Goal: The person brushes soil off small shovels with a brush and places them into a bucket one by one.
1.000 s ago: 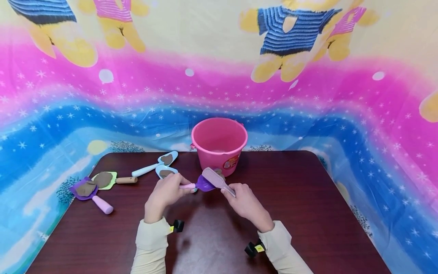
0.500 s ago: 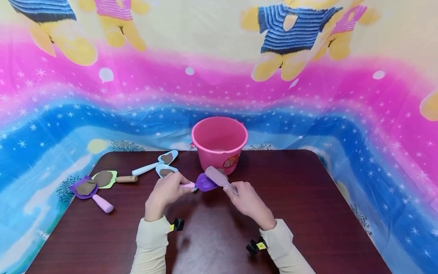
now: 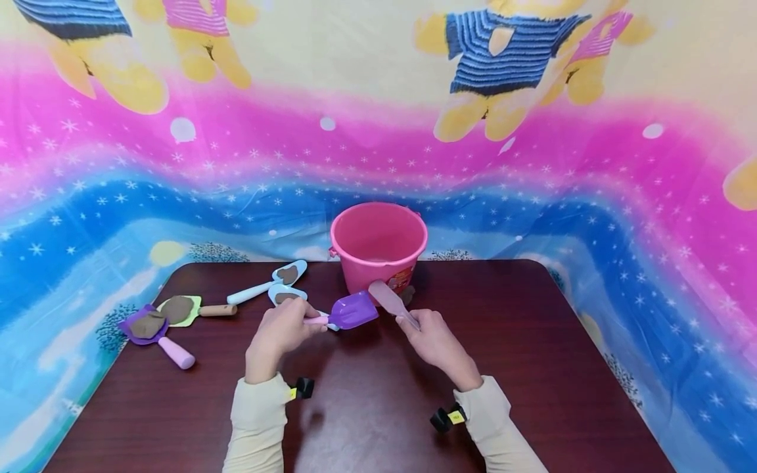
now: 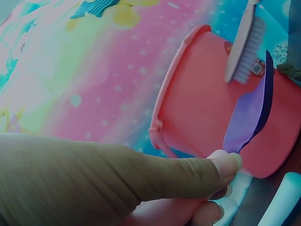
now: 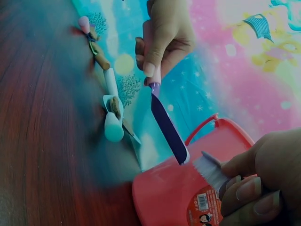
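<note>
My left hand (image 3: 282,335) grips the pink handle of a small purple toy shovel (image 3: 353,311). The shovel's blade is held up in front of the pink bucket (image 3: 378,230). With my right hand (image 3: 436,338) I hold a pale mauve brush (image 3: 387,299) by its handle. Its white bristles (image 5: 209,173) face the shovel's side, and a small gap separates brush and blade in the head view. In the left wrist view the shovel (image 4: 247,110) is seen from the side, with the brush (image 4: 244,47) beyond it.
At the left lie a second purple shovel (image 3: 176,353), a green shovel (image 3: 219,311) with a wooden handle and light blue ones (image 3: 251,292), bearing brown sand-like lumps (image 3: 177,310). A brown lump (image 3: 408,293) sits beside the bucket's base. A printed cloth (image 3: 284,151) hangs behind the table (image 3: 532,368).
The brush has moved off the purple shovel to the right. The shovel has shifted slightly left and its blade shows more fully. The brown lump by the bucket is now visible right of the brush.
</note>
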Available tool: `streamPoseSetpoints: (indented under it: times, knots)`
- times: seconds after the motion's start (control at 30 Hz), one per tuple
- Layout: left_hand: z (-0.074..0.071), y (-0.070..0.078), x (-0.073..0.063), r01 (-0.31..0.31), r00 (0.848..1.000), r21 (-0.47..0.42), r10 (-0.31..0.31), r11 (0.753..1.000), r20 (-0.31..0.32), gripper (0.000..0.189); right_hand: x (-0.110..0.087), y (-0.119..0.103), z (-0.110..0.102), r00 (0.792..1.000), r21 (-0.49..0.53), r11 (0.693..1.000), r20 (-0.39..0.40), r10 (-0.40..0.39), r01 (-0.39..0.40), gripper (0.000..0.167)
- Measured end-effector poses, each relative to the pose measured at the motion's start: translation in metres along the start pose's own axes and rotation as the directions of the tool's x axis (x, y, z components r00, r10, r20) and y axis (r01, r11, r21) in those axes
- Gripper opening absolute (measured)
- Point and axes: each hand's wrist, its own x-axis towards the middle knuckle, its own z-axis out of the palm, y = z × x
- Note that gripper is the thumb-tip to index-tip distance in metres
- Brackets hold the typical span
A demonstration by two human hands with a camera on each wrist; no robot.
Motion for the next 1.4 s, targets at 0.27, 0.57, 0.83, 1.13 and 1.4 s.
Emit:
streamPoseSetpoints:
  times: [0.27,0.57,0.83,1.13,1.4]
  knots:
    - [0.006,0.008,0.002,-0.026,1.0,-0.016,0.026,1.0,-0.013,0.015,-0.002,-0.004,0.008,0.998,0.046,0.998,0.033,-0.043,0.042,0.034]
    - [0.011,0.017,0.005,-0.069,0.997,-0.016,0.069,0.997,-0.015,0.015,-0.006,-0.014,0.019,0.992,0.068,0.992,0.06,-0.113,0.109,0.035]
    - [0.014,0.02,0.005,-0.103,0.994,-0.009,0.102,0.995,-0.028,0.024,-0.009,-0.019,0.029,0.985,0.078,0.988,0.102,-0.14,0.132,0.033]
    - [0.014,0.02,0.005,-0.1,0.995,-0.005,0.099,0.995,-0.024,0.025,-0.007,-0.015,0.028,0.99,0.045,0.995,0.111,-0.09,0.086,0.035]
    - [0.013,0.018,0.005,-0.092,0.996,-0.016,0.092,0.996,-0.021,0.017,-0.006,-0.012,0.023,0.994,0.036,0.997,0.087,-0.07,0.067,0.036]
